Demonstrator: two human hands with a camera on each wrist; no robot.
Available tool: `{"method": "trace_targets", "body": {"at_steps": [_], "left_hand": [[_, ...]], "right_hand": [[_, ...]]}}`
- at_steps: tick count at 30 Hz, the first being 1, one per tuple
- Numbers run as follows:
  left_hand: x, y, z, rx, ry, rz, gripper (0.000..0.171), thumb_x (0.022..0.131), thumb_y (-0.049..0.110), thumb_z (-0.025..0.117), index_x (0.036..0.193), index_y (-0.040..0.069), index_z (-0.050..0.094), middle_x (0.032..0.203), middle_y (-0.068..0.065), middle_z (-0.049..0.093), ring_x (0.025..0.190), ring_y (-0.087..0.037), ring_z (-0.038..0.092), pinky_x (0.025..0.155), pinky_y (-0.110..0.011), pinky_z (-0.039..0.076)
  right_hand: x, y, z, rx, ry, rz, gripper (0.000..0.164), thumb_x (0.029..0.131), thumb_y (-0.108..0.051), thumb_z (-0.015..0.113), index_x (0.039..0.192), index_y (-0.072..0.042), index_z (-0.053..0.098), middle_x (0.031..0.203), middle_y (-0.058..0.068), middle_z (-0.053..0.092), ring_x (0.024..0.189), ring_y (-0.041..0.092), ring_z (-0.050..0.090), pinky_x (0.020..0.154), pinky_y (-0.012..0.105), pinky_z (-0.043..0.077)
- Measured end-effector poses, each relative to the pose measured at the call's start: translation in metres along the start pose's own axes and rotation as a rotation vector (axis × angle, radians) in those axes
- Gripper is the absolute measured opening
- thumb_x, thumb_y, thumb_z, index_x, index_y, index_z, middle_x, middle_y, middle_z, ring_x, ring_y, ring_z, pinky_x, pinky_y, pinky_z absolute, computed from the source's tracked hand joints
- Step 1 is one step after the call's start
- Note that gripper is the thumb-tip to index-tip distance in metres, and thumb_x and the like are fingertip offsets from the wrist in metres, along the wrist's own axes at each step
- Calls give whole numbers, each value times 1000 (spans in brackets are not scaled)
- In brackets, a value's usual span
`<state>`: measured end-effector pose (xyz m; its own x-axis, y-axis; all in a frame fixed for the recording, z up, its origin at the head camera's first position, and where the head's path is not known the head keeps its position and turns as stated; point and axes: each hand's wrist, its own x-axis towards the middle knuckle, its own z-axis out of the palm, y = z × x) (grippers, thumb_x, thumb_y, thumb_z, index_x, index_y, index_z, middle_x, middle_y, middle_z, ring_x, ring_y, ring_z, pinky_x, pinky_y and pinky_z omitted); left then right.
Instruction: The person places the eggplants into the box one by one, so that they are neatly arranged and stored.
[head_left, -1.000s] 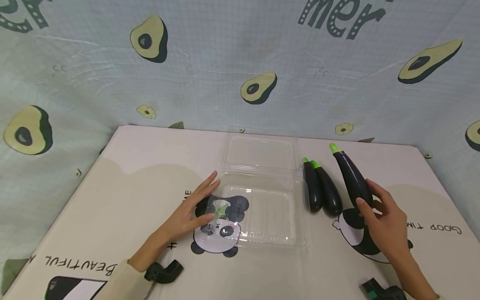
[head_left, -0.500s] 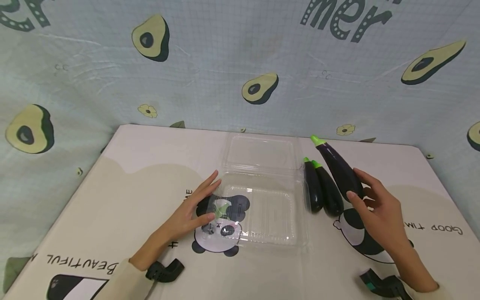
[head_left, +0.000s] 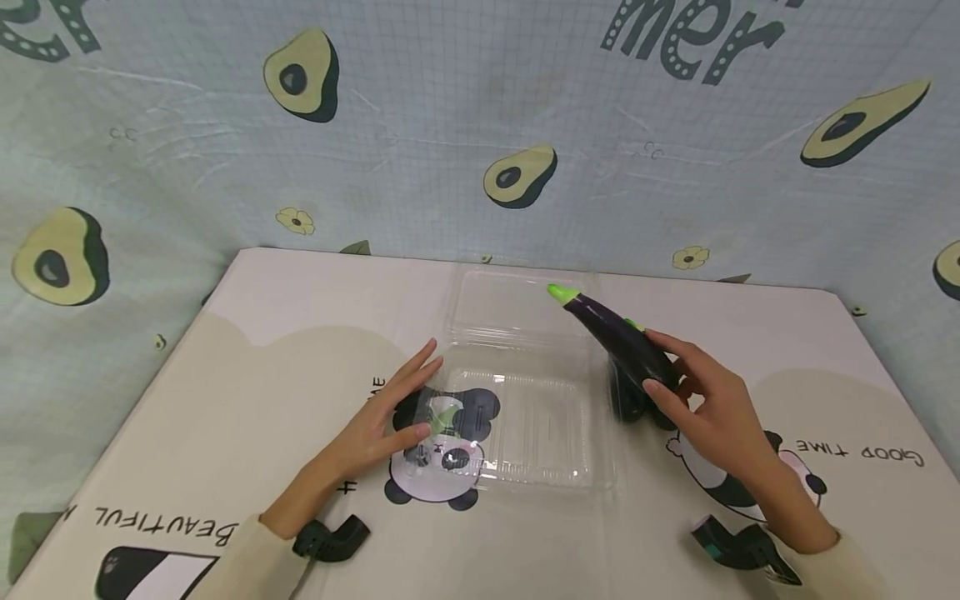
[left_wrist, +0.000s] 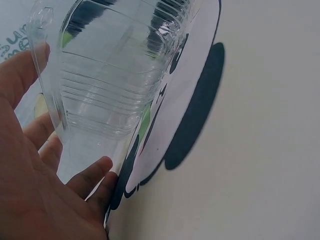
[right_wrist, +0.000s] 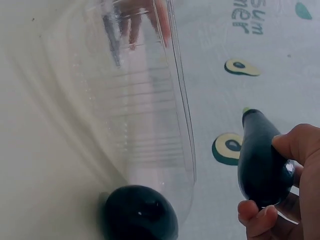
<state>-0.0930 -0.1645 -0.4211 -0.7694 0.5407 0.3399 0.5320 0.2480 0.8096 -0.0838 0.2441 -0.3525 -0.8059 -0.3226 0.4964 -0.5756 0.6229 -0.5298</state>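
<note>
My right hand point(head_left: 712, 404) grips an eggplant point(head_left: 618, 333) by its thick end, its green stem tip pointing up and left over the box's right edge. Below it, two more eggplants point(head_left: 628, 396) lie on the table, mostly covered by the held one. A clear plastic box point(head_left: 536, 425) stands with its hinged lid point(head_left: 517, 300) folded back. At the box's left side is my left hand point(head_left: 382, 425), fingers spread and fairly straight. In the left wrist view, its fingers point(left_wrist: 42, 55) are at the box's rim. The right wrist view shows the held eggplant point(right_wrist: 262, 160) between thumb and fingers.
The table point(head_left: 262, 400) has a printed cover with panda pictures point(head_left: 435, 483) and lettering. A curtain point(head_left: 420, 125) with avocado prints hangs right behind the table's far edge. Each wrist wears a black camera mount point(head_left: 330, 540).
My right hand has carried the eggplant leftward, from right of the two lying eggplants to above them and the box's right edge. The left hand has stayed in place.
</note>
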Motion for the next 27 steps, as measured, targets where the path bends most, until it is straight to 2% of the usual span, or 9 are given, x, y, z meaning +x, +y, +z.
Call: {"method": "trace_targets", "body": {"at_steps": [12, 19, 21, 27], "left_hand": [[1, 1, -2, -17, -7, -3, 69, 91, 31, 60, 150, 11, 31, 160, -4, 10, 145, -26, 11, 108, -62, 14], [1, 1, -2, -17, -7, 1, 69, 90, 28, 60, 150, 9, 31, 160, -5, 10, 145, -26, 11, 108, -62, 14], [0, 0, -2, -19, -8, 2, 69, 90, 27, 60, 150, 9, 31, 160, -5, 10, 145, -26, 11, 108, -62, 15], [0, -2, -1, -20, -8, 8, 69, 90, 25, 60, 150, 10, 31, 160, -6, 11, 145, -27, 12, 107, -63, 15]], "right_hand": [[13, -3, 12, 30, -110, -46, 64, 83, 2, 70, 141, -11, 47, 111, 3, 57, 63, 6, 47, 51, 18, 40], [19, -3, 19, 48, -140, -111, 62, 82, -1, 72, 139, -12, 49, 89, -7, 51, 58, 3, 42, 51, 16, 38], [20, -3, 22, 49, -148, -118, 62, 82, -2, 72, 139, -13, 50, 88, -8, 51, 58, 3, 42, 50, 16, 37], [22, -6, 31, 44, -172, -141, 62, 82, -3, 73, 138, -13, 50, 113, 0, 59, 59, 3, 42, 51, 15, 37]]}}
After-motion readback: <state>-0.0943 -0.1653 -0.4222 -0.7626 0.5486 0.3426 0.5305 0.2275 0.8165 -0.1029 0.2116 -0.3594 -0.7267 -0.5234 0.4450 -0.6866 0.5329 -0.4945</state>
